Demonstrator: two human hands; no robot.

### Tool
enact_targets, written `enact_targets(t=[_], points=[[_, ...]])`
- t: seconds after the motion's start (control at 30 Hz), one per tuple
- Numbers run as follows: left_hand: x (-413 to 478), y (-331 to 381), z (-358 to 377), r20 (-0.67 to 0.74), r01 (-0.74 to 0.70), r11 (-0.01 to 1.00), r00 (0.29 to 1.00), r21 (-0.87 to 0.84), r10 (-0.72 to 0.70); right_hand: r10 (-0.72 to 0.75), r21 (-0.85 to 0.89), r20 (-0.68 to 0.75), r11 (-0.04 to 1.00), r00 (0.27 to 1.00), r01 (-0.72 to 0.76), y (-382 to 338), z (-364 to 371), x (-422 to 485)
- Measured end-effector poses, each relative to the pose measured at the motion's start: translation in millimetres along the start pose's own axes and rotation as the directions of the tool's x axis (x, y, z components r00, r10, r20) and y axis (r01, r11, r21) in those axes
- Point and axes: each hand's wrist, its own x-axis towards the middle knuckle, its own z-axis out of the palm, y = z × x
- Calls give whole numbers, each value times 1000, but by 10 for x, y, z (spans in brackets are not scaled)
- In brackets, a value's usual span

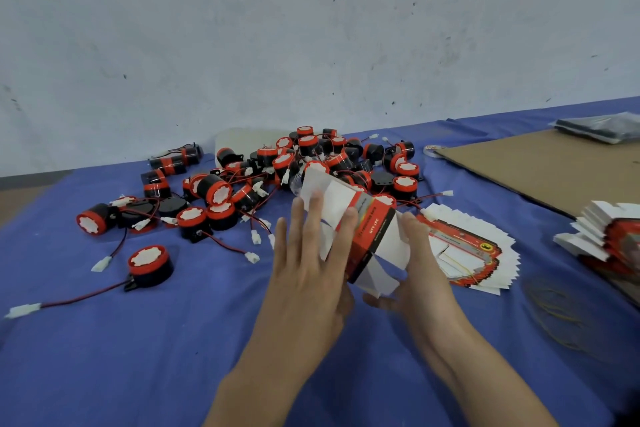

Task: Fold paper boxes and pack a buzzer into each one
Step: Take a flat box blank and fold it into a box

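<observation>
- buzzers: black bodies, red caps with a white middle bit
- wires: red and black, white plugs on the ends
- box: mostly white, red and black band with tiny print
- flat boxes: same red print, white edges
- tablecloth: solid blue
- cardboard: plain brown
- wall: off-white, dark specks
- rubber bands: yellow

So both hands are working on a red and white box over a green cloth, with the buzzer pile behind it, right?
Not quite: the head view shows the cloth is blue, not green. The rest holds: the left hand and right hand are on the red and white box, with the buzzer pile behind it.
</observation>
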Motion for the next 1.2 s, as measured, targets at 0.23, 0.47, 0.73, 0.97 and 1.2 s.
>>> enact_targets(t=[0.23,0.47,0.73,0.97,1.2], points=[[-44,78,121,63,-72,968,996,240,58,150,-91,55,985,987,-145,-28,-147,10],[-24,92,179,79,-71,983,995,170,58,203,-145,77,971,976,-191,-103,-252,12],[32,-50,-47,-21,245,802,952,-545,-305,-40,-111,132,992,990,55,-381,-227,-26],[59,-97,-371,247,326,241,919,-914,-309,-466,-239,301,807,832,539,-252,-26,-170],[0,-2,-384,254,307,231,939,-923,-231,-501,-158,425,779,754,606,-46,210,-305]])
